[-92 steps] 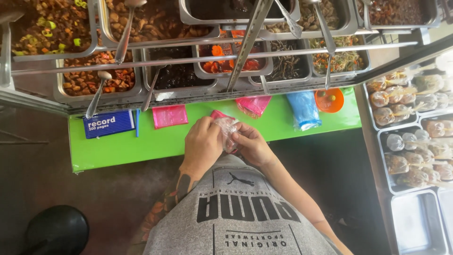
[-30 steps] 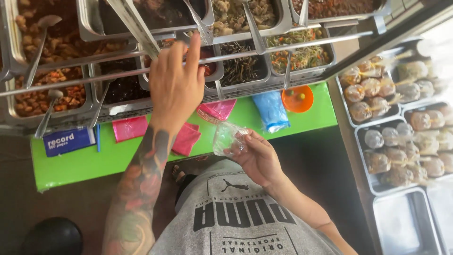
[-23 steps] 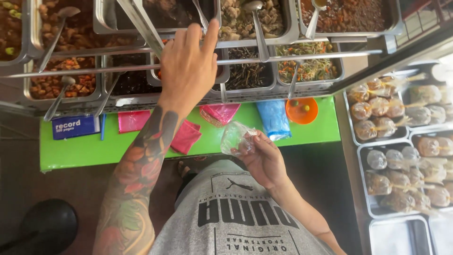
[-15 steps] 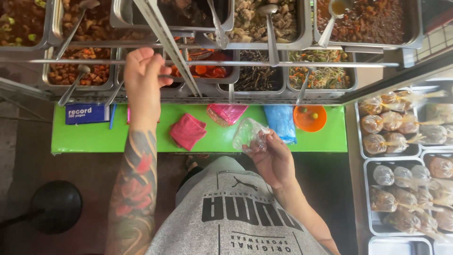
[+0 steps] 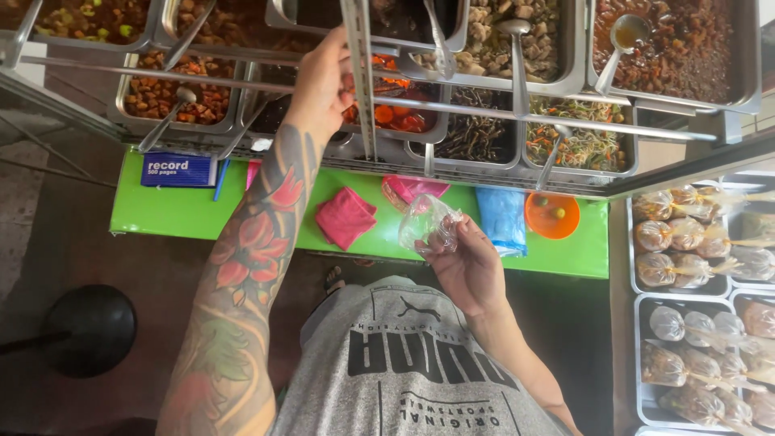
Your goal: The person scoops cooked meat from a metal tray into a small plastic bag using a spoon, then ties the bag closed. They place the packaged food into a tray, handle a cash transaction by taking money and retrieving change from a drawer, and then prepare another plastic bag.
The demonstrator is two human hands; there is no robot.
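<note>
Left hand (image 5: 323, 85) reaching to 11 o'clock, closing around a spoon handle over the red-sauce tray (image 5: 400, 113); right hand (image 5: 464, 266) gripping a clear plastic bag (image 5: 428, 222) above the green tabletop (image 5: 186, 214).

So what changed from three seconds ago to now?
The left hand let go of the clear plastic bag and reached up to the metal food trays. The right hand still holds the bag over the green counter.

Green counter (image 5: 178, 222) runs left to right — steel food trays (image 5: 670, 56) along its far edge. Dark floor (image 5: 73, 250) below; black round stool (image 5: 89, 327) at left. Daylight.
</note>
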